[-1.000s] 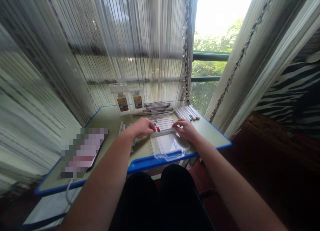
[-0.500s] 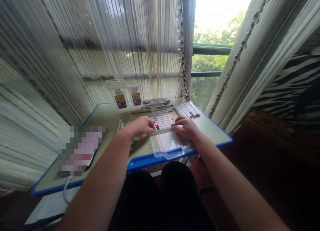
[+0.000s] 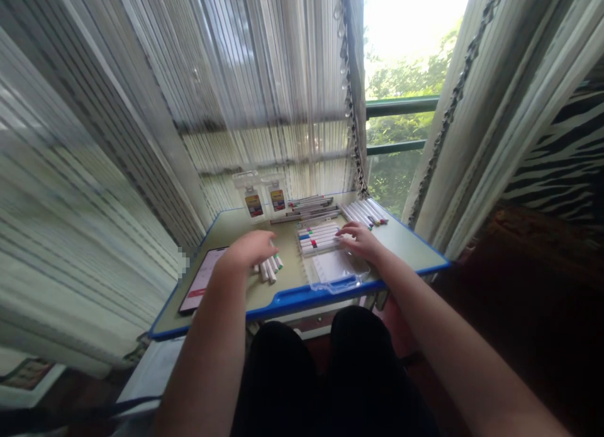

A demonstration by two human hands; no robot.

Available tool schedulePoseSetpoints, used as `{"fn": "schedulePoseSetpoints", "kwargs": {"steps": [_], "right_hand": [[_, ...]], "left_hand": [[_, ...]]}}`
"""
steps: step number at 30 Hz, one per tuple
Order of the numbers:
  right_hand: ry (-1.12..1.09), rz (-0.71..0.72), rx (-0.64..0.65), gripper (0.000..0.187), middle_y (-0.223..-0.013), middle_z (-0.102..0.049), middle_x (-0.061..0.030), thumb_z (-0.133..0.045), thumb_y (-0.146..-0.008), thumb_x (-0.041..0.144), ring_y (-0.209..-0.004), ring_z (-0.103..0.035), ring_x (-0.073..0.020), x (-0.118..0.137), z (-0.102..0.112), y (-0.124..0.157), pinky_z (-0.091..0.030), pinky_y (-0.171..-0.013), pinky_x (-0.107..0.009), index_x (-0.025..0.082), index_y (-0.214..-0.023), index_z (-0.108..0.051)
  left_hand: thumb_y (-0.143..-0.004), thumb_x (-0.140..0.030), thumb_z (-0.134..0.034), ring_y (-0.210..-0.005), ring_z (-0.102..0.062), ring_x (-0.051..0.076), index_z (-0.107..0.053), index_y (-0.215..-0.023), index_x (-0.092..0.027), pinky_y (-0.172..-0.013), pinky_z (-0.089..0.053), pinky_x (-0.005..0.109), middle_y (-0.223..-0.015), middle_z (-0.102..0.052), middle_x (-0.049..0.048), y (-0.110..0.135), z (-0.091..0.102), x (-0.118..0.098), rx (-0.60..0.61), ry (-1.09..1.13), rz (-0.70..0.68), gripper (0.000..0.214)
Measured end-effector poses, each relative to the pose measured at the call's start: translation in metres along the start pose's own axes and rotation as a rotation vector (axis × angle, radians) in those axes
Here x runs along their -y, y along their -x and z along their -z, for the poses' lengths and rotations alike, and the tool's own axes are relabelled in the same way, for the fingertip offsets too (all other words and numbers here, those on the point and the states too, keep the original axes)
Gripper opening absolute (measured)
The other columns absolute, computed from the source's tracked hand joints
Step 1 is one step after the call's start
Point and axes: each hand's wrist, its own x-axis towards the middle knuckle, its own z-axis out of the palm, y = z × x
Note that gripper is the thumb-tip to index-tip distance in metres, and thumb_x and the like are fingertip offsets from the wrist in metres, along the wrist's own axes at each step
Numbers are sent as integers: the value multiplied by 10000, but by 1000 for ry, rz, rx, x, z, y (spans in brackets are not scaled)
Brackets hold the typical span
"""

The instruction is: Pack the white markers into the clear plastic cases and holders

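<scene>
Your left hand [image 3: 245,251] curls over loose white markers [image 3: 270,269] – grip unclear | right hand [image 3: 361,240] open, flat on clear plastic case [image 3: 337,272] | pin it steady.

Daylight pours through the window [image 3: 410,40] ahead of me, blown out white. Left of the window the curtain [image 3: 141,141] smears with motion blur; below it my lap [image 3: 330,374] sits in deep shadow, edges warped.
</scene>
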Motion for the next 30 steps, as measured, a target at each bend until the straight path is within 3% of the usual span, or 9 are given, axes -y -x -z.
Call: {"fn": "schedulePoseSetpoints", "kwargs": {"steps": [2,6,11,15,17,22,25,28,30], "right_hand": [[6,-28,40,225,-1012,-629,-89,-635,-718,200,-966,-597,-210,0,-1,-1,-475,-873,-331,192,-909,-752],[23,-49,85,229,-1019,-633,-80,-634,-721,179,-957,-607,-200,5,-1,-3,-469,-890,-318,191,-922,-743],[117,-57,80,222,-953,-636,-72,-622,-709,137,-880,-617,-189,19,-5,-5,-478,-850,-302,181,-891,-742],[120,-58,83,237,-982,-631,-73,-619,-726,152,-915,-608,-186,36,-18,-5,-457,-897,-296,182,-932,-732],[119,-64,95,242,-1005,-628,-72,-613,-739,170,-943,-602,-187,42,-23,-4,-448,-915,-295,187,-952,-726],[125,-66,23,442,-1127,-608,-101,-610,-758,187,-928,-612,-183,53,-19,-12,-472,-890,-299,175,-1200,-633],[207,-64,7,327,-1075,-641,-116,-609,-780,212,-976,-613,-212,69,-12,-26,-448,-941,-324,157,-1090,-700],[230,21,181,229,-1024,-683,-91,-620,-799,263,-961,-629,-214,97,-16,-42,-445,-931,-321,195,-979,-745],[227,97,350,246,-1023,-702,-78,-628,-803,293,-944,-643,-213,118,-29,-50,-455,-898,-304,200,-1001,-741]], "left_hand": [[-801,-334,-542,-1096,-610,295,-642,-1154,-155,-925,-458,350,-1195,-644,161,7,-8,11,-18,-9,66,408],[-873,-366,-438,-1149,-579,288,-609,-1205,-160,-971,-428,372,-1256,-605,165,10,-23,27,-229,81,121,427],[-844,-338,-491,-1077,-616,278,-685,-1059,-165,-930,-463,364,-1151,-663,147,-4,-20,29,-380,197,146,337],[-828,-244,-488,-1066,-613,224,-698,-971,-149,-973,-447,317,-1077,-685,118,-15,-30,20,-718,310,-4,271],[-811,-210,-486,-1041,-617,214,-700,-939,-140,-972,-451,316,-1044,-691,108,-16,-41,20,-791,347,-39,259],[-802,-271,-527,-977,-641,211,-709,-964,-163,-905,-489,310,-1045,-704,80,-14,-59,31,-676,442,81,267],[-805,-333,-543,-1002,-643,226,-714,-996,-180,-911,-481,312,-1060,-708,87,-12,-59,36,-475,397,116,299],[-820,-340,-516,-1064,-626,250,-708,-1037,-169,-946,-459,332,-1115,-692,114,-13,-59,36,-350,327,123,337],[-823,-288,-492,-1092,-614,244,-693,-1080,-164,-969,-446,327,-1153,-678,111,-14,-60,35,-353,336,115,349]]}}
